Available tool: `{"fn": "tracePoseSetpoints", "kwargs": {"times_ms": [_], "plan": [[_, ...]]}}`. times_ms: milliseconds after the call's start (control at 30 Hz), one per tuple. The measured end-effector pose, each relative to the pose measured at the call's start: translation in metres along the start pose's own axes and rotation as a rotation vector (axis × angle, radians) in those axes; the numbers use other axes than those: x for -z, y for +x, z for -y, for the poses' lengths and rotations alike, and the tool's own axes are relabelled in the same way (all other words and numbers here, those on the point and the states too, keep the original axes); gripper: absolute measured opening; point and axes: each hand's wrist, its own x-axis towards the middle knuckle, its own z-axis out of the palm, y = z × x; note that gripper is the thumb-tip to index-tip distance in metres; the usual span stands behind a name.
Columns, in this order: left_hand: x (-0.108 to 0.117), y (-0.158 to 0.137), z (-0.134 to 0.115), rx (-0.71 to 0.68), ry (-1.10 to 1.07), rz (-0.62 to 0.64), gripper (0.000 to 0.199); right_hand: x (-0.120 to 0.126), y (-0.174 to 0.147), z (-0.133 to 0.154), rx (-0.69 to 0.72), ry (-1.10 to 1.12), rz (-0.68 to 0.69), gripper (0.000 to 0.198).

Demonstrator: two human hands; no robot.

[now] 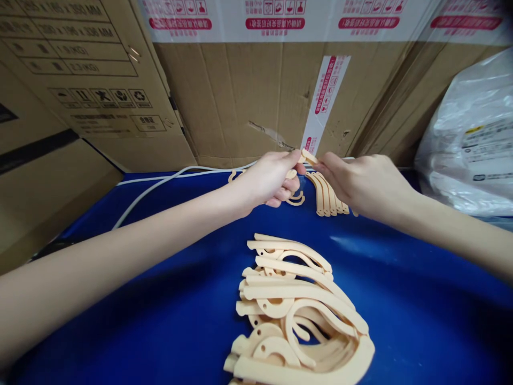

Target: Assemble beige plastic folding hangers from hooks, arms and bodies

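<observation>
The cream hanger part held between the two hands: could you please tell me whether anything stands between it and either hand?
Nothing visible does: the left hand and right hand grip the cream hanger part from opposite sides, though fingers hide its ends.

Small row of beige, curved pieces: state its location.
In the head view, the row lies right of centre on the shiny blue surface, partly hidden by the right hand.

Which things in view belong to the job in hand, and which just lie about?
Job in hand:
small beige piece, held up
piled beige curved assemblies
row of curved beige bars

Apparently lying about:
thin white cable
printed brown cardboard boxes
clear plastic-wrapped package
</observation>
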Motion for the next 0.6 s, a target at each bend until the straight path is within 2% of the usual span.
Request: {"fn": "tracePoseSetpoints", "kwargs": {"times_ms": [67,167,200,233,267,333,433,500,600], "plan": [[0.003,0.003,0.003,-0.08,0.154,-0.072,0.034,0.001,0.007,-0.003,-0.025,0.287,0.088,0.035],[0.018,0.006,0.01,-0.413,0.508,-0.19,0.028,-0.001,0.014,-0.018,-0.215,0.874,0.255,0.032],[0.026,0.007,0.012,-0.505,0.605,-0.234,0.026,-0.002,0.015,-0.026,-0.299,0.999,0.26,0.03],[0.036,0.008,0.013,-0.538,0.657,-0.295,0.028,-0.004,0.014,-0.034,-0.363,1.053,0.218,0.029],[0.047,0.01,0.014,-0.501,0.671,-0.326,0.032,-0.006,0.013,-0.042,-0.4,1.046,0.158,0.03],[0.068,0.013,0.015,-0.345,0.697,-0.327,0.035,-0.009,0.007,-0.057,-0.444,0.862,0.021,0.03],[0.093,0.019,0.017,-0.214,0.699,-0.302,0.027,-0.013,-0.007,-0.07,-0.409,0.354,-0.065,0.026],[0.101,0.023,0.019,-0.138,0.665,-0.313,0.021,-0.016,-0.018,-0.074,-0.317,0.06,-0.088,0.025],[0.106,0.029,0.026,-0.058,0.638,-0.331,0.011,-0.024,-0.034,-0.075,-0.119,-0.15,-0.065,0.023]]}}
